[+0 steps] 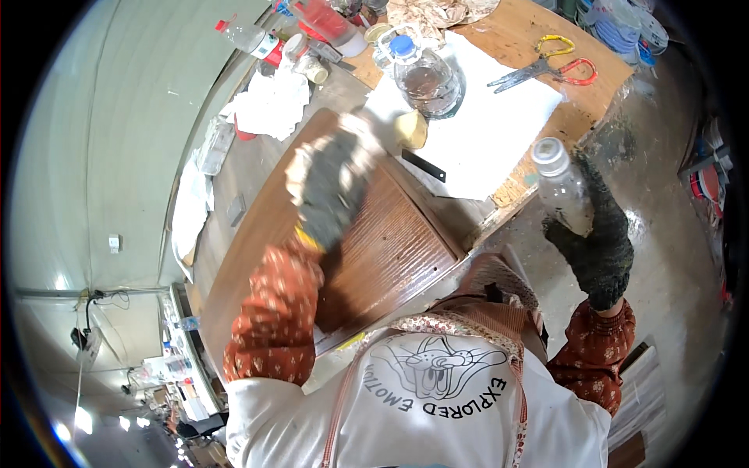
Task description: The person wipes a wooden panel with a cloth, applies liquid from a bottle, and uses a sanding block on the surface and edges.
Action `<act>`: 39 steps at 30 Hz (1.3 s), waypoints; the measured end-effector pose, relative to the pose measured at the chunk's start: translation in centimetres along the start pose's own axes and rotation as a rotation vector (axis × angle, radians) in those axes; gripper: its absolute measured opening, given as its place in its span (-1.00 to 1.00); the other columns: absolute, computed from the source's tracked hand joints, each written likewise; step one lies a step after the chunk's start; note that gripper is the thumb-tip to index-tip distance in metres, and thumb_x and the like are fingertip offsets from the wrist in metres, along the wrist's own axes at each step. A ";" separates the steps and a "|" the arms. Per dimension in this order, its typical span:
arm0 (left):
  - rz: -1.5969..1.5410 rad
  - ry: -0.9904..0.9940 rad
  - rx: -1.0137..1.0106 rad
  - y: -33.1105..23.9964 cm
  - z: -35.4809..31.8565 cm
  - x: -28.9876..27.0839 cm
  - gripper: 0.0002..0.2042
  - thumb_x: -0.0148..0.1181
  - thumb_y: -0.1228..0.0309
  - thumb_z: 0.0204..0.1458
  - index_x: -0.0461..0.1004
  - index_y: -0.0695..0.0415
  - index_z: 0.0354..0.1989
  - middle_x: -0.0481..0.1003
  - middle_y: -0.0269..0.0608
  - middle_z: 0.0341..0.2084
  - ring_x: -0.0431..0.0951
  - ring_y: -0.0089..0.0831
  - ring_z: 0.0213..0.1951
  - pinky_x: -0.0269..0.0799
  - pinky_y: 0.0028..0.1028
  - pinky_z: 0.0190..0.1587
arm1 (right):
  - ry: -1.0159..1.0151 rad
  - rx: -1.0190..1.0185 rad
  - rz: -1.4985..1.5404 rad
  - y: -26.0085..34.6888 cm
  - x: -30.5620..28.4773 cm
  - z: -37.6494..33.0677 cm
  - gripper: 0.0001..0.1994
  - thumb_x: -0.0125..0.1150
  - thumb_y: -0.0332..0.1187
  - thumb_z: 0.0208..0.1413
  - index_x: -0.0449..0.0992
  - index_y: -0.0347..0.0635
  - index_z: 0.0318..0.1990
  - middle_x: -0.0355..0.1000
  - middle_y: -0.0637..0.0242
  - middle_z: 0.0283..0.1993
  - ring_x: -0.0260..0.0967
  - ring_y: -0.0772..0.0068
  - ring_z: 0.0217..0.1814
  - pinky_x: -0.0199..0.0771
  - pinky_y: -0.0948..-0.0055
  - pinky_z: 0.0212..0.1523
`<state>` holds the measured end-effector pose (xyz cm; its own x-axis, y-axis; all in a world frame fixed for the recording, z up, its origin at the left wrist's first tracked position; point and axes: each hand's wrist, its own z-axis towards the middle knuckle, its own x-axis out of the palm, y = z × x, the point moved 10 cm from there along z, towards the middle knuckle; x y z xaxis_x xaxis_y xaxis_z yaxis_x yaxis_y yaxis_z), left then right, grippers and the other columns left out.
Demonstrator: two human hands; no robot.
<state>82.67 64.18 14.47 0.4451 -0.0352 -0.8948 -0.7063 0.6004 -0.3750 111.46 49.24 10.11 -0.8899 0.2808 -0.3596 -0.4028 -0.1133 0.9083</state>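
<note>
My left hand point(331, 187), in a dark grey glove with a yellow cuff, is closed over a pale crumpled rag point(360, 134). Motion smears both, and most of the fingers are hidden. They are over a brown wood-grained panel point(390, 242) with a glossy surface and a curved left edge. Off to the right, my right hand point(597, 242) wears a blackened glove and is wrapped round a clear plastic bottle point(563, 191). The bottle stays roughly upright, its pale cap end pointing away from me, beyond the worktable's edge.
On the worktable point(519, 17), a white sheet point(491, 136) carries a large clear jug point(425, 82) with a blue cap, a yellowish block point(411, 129) and a dark flat blade point(424, 165). Scissors point(538, 72) with yellow and red handles lie beyond. Bottles and white paper point(269, 103) stand far left.
</note>
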 end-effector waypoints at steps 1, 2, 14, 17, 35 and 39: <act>0.032 -0.034 0.125 -1.6 -1.8 1.8 -0.71 -0.02 0.35 0.19 0.44 0.16 0.02 0.52 -0.13 -0.12 0.49 -0.29 -0.12 0.39 -0.38 -0.04 | -0.036 0.021 0.035 -0.7 -0.3 -0.1 -0.17 0.41 -0.61 -0.20 0.21 -0.11 0.32 0.33 0.14 0.24 0.32 0.27 0.23 0.36 0.28 0.19; 0.072 -0.074 0.245 -3.3 -3.9 3.4 -0.75 0.00 0.37 0.16 0.46 0.14 -0.03 0.55 -0.16 -0.22 0.53 -0.33 -0.26 0.45 -0.41 -0.17 | -0.062 -0.052 0.020 -0.4 -0.6 -0.1 -0.17 0.40 -0.62 -0.19 0.19 -0.13 0.33 0.31 0.15 0.26 0.29 0.28 0.25 0.35 0.27 0.20; 0.275 -0.143 -0.184 11.6 -4.6 -3.5 -0.62 -0.16 0.27 0.29 0.37 0.14 0.18 0.40 -0.07 0.12 0.40 -0.16 0.13 0.22 -0.26 0.21 | -0.029 0.029 0.050 -2.5 -0.4 -0.5 -0.20 0.35 -0.61 -0.13 0.17 -0.17 0.34 0.29 0.14 0.28 0.25 0.24 0.29 0.27 0.26 0.25; -0.017 -0.235 0.292 1.6 -4.3 0.4 -0.60 -0.01 0.23 0.22 0.37 0.17 0.15 0.42 -0.10 0.10 0.42 -0.19 0.12 0.23 -0.23 0.22 | -0.050 -0.006 0.066 -1.7 0.3 -0.1 -0.20 0.36 -0.60 -0.14 0.17 -0.17 0.34 0.29 0.13 0.28 0.26 0.23 0.28 0.28 0.25 0.24; 0.599 -0.334 -0.926 16.9 -31.6 -15.3 -0.51 -0.06 0.08 0.22 0.25 -0.05 0.30 0.27 -0.13 0.26 0.29 -0.20 0.25 0.12 -0.30 0.27 | 0.110 -0.423 0.117 9.4 10.5 9.5 -0.25 0.43 -0.43 -0.12 0.21 -0.29 0.28 0.35 0.01 0.19 0.36 0.12 0.19 0.38 0.29 0.17; 0.730 -0.420 -0.975 16.3 -33.5 -15.9 -0.52 0.08 0.15 0.15 0.32 0.05 0.22 0.43 -0.14 0.10 0.40 -0.18 0.12 0.23 -0.31 0.17 | 0.111 -0.477 0.208 14.4 18.0 16.3 -0.24 0.45 -0.46 -0.17 0.19 -0.22 0.25 0.35 0.09 0.15 0.35 0.17 0.13 0.38 0.28 0.14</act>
<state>45.64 47.77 14.45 -0.2002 0.4124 -0.8887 -0.8873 -0.4610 -0.0140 93.19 68.16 20.18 -0.9683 0.1063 -0.2261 -0.2448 -0.5840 0.7739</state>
